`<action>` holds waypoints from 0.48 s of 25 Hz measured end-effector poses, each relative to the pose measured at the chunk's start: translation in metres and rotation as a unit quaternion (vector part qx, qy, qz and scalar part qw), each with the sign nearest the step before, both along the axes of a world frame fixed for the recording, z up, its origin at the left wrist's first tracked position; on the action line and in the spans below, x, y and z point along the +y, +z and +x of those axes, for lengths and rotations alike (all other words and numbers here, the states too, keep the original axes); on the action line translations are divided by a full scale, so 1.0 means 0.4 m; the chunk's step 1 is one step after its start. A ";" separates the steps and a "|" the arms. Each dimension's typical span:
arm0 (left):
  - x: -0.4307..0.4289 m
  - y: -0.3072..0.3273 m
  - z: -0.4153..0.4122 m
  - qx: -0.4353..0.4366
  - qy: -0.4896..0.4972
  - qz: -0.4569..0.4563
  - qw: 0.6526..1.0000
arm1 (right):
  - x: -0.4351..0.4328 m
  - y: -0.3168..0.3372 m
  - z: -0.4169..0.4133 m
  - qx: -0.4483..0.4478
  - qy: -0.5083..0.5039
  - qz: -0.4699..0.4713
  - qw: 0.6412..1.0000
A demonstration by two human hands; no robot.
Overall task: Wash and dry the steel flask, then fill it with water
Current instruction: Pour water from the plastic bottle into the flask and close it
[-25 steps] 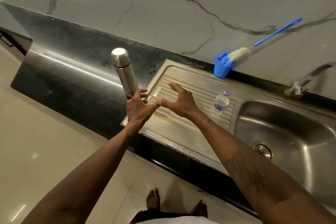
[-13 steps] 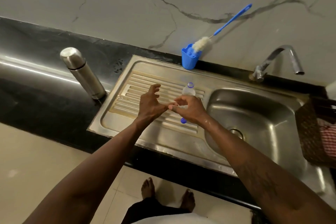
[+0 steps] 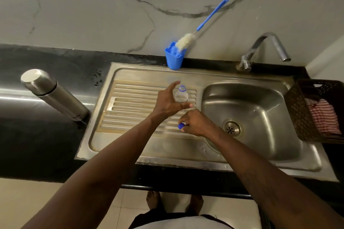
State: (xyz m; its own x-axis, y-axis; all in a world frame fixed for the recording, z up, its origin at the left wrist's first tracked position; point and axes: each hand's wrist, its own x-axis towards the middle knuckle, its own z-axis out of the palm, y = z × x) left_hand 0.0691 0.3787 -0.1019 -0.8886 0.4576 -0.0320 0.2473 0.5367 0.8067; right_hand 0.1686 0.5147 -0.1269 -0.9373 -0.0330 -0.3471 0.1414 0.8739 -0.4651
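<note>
One black countertop (image 3: 46,145) runs the width of the view against a marble wall, with a steel sink unit (image 3: 186,161) set into it: ribbed drainboard (image 3: 134,102) on the left, basin (image 3: 251,109) on the right. Brown perforated basket (image 3: 297,117) sits at the right end of the unit and holds a red-striped cloth (image 3: 322,115). Steel flask (image 3: 55,95) stands capped on the countertop just left of the drainboard, apart from both hands. Curved tap (image 3: 268,42) is mounted behind the basin. Blue-handled bottle brush (image 3: 204,22) leans on the wall, bristle end down in a blue cup (image 3: 174,59) at the back edge of the unit.

Left hand (image 3: 165,104) is over the drainboard, thumb and fingers curved round a small clear plastic bottle (image 3: 181,95); bottle mouth is uncovered. Right hand (image 3: 195,122) is just nearer the person, beside the left wrist, fingers curled, pinching a blue cap (image 3: 180,126) at the fingertips.
</note>
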 end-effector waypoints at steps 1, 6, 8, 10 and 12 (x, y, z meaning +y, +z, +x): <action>0.003 -0.008 -0.001 0.013 -0.004 0.001 1.000 | 0.002 -0.003 0.001 0.003 -0.002 -0.001 1.000; -0.014 0.005 -0.008 0.031 0.012 0.005 0.999 | 0.032 0.022 -0.013 0.094 -0.177 -0.097 0.975; -0.042 0.014 -0.024 0.045 0.037 -0.015 0.998 | 0.044 0.061 -0.039 0.167 -0.263 -0.175 0.934; -0.072 0.025 -0.037 0.066 0.048 -0.050 0.995 | 0.041 0.114 -0.072 0.223 -0.276 -0.239 0.904; -0.091 0.041 -0.043 0.079 0.034 -0.076 0.993 | 0.021 0.168 -0.103 0.249 -0.249 -0.296 0.888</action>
